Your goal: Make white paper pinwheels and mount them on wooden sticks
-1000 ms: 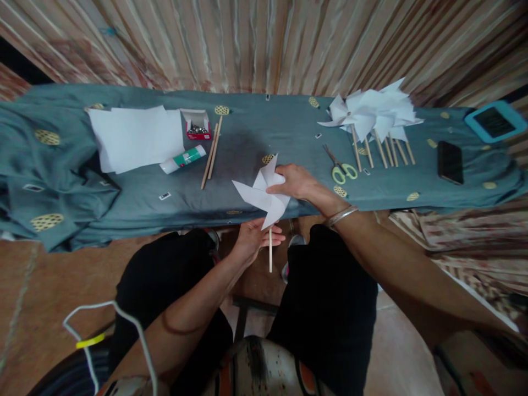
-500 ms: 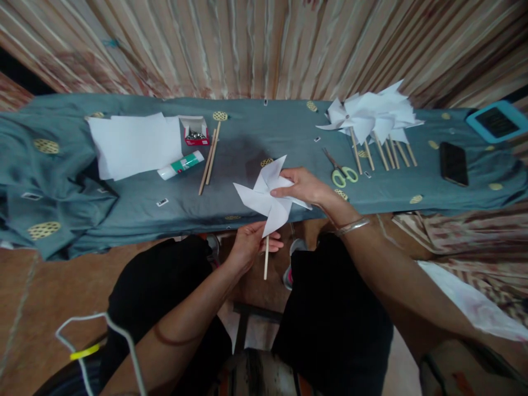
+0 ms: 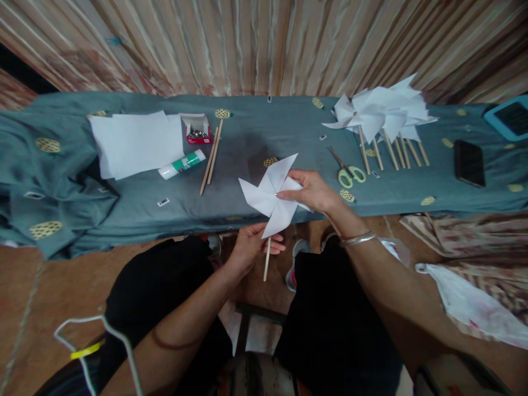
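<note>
A white paper pinwheel on a thin wooden stick is held over the near edge of the table. My right hand grips it at the centre, the thumb pressed by the small pin there and the fingers behind the paper. Below, my left hand holds the pinwheel near its lower blade, beside the top of the stick; some of its fingers stretch out behind the stick. The thumb's exact contact is partly hidden by the blade.
On the cloth-covered table lie white paper sheets, a glue stick, a red box of pins and wooden sticks. Rightward are green-handled scissors, several finished-looking pinwheels, a phone and a blue-framed tablet.
The pinwheel has tilted slightly to the right, and my right thumb has shifted so the centre pin shows. The view has turned a little, moving the right-side objects outward.
</note>
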`<state>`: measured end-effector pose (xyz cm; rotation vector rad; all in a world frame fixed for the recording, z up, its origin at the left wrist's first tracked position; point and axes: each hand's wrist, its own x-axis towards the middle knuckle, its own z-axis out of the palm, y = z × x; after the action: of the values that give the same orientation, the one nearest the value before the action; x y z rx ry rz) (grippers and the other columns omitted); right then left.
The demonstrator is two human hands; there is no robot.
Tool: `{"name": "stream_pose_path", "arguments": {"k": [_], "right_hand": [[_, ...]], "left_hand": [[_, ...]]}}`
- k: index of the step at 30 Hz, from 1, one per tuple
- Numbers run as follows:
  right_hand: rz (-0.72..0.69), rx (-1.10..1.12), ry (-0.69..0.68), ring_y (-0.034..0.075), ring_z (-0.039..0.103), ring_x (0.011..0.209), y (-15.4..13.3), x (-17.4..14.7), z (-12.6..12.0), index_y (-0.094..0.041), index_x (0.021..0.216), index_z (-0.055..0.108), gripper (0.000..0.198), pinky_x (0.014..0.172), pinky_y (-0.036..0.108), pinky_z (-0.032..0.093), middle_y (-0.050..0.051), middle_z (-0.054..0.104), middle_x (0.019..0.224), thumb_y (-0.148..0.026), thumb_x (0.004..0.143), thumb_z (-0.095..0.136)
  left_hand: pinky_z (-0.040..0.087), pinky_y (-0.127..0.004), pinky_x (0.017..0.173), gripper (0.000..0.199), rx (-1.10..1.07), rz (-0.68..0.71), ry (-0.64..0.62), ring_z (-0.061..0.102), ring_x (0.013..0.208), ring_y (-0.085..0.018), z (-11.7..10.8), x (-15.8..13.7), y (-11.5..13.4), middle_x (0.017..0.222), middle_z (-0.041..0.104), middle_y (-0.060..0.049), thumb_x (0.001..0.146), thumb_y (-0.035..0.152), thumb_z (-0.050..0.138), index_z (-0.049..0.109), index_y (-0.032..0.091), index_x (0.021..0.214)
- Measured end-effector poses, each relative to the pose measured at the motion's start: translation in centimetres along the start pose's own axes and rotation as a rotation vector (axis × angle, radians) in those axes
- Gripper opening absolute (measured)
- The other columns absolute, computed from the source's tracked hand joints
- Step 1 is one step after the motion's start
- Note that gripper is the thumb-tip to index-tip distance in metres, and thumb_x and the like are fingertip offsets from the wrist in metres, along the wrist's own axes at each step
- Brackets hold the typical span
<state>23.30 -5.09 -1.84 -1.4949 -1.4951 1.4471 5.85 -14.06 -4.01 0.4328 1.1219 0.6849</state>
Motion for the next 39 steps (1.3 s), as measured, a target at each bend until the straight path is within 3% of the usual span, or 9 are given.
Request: {"name": "stream_pose_path", "arguments": {"k": [4,10,16,20,22,25,29,34,39], "right_hand": [[-0.035,0.086,0.016,0.018,0.067,0.078,0.2,-0.6,0.1,-0.016,0.098,0.069,0.044,0.073,0.033,0.056,0.004,0.076,0.093,-0.031,0.058,0.082],[-0.139,0.078,0.165,0.018,0.066,0.078,-1.1,-2.5,0.7,-0.019,0.086,0.064,0.032,0.072,0.032,0.054,0.002,0.074,0.086,-0.033,0.061,0.079],[-0.211,-0.130,0.279,0.019,0.065,0.072,-3.4,-5.8,1.1,-0.026,0.096,0.068,0.025,0.064,0.032,0.053,0.000,0.073,0.085,-0.036,0.075,0.074],[-0.280,-0.325,0.413,0.019,0.064,0.064,-4.1,-7.5,1.4,-0.027,0.085,0.069,0.016,0.059,0.033,0.054,0.001,0.071,0.075,-0.040,0.077,0.075],[-0.385,-0.431,0.465,0.020,0.066,0.065,-4.2,-8.0,1.6,-0.027,0.083,0.068,0.013,0.061,0.033,0.056,0.001,0.070,0.074,-0.039,0.081,0.073],[-0.673,-0.568,0.510,0.021,0.071,0.079,-4.4,-8.5,1.8,-0.024,0.094,0.066,0.008,0.075,0.035,0.059,0.003,0.074,0.086,-0.029,0.088,0.070],[-0.975,-0.663,0.486,0.018,0.071,0.085,-5.0,-9.3,1.9,-0.021,0.110,0.062,0.024,0.090,0.038,0.058,0.004,0.076,0.093,-0.010,0.089,0.066],[-1.037,-0.699,0.417,0.017,0.070,0.086,-5.8,-10.4,1.9,-0.015,0.117,0.059,0.027,0.093,0.041,0.056,0.005,0.076,0.091,-0.007,0.092,0.054],[-1.063,-0.735,0.416,0.016,0.069,0.088,-6.1,-10.4,2.0,-0.012,0.113,0.060,0.024,0.095,0.036,0.054,0.007,0.077,0.091,-0.007,0.093,0.048]], "left_hand": [[0.055,-0.022,0.049,0.009,0.017,0.036,-0.027,0.068,0.048,-0.014,-0.2,0.0,-0.1,0.064,0.071,-0.004,0.082,0.021,0.070,0.072,0.012,0.082],[0.054,-0.023,0.049,0.008,0.049,0.133,-0.067,0.068,0.049,-0.016,-0.7,-0.1,0.2,0.060,0.071,-0.004,0.070,0.020,0.075,0.073,0.013,0.075],[0.053,-0.021,0.061,0.014,0.303,0.430,-0.077,0.067,0.057,-0.014,-1.4,-0.9,1.4,0.061,0.072,-0.001,0.073,0.017,0.067,0.080,0.019,0.079],[0.053,-0.023,0.075,0.015,0.473,0.603,-0.039,0.071,0.078,-0.018,-2.0,-1.4,1.9,0.081,0.077,-0.001,0.077,0.021,0.070,0.082,0.023,0.086],[0.053,-0.025,0.078,0.016,0.520,0.639,-0.042,0.072,0.084,-0.021,-2.1,-1.4,2.0,0.089,0.078,-0.003,0.081,0.024,0.067,0.082,0.023,0.089],[0.054,-0.027,0.078,0.021,0.563,0.683,-0.050,0.073,0.086,-0.022,-2.2,-1.5,2.2,0.087,0.079,-0.005,0.085,0.027,0.062,0.081,0.021,0.087],[0.054,-0.026,0.070,0.025,0.619,0.733,-0.033,0.070,0.072,-0.020,-2.5,-1.6,2.3,0.073,0.076,-0.004,0.086,0.030,0.059,0.080,0.019,0.078],[0.048,-0.023,0.058,0.041,0.698,0.779,-0.002,0.059,0.056,-0.016,-2.5,-1.9,2.8,0.057,0.066,-0.003,0.089,0.034,0.052,0.071,0.015,0.057],[0.051,-0.025,0.066,0.038,0.710,0.714,-0.017,0.063,0.066,-0.018,-2.2,-2.3,3.1,0.063,0.068,-0.003,0.087,0.033,0.050,0.071,0.014,0.062]]}}
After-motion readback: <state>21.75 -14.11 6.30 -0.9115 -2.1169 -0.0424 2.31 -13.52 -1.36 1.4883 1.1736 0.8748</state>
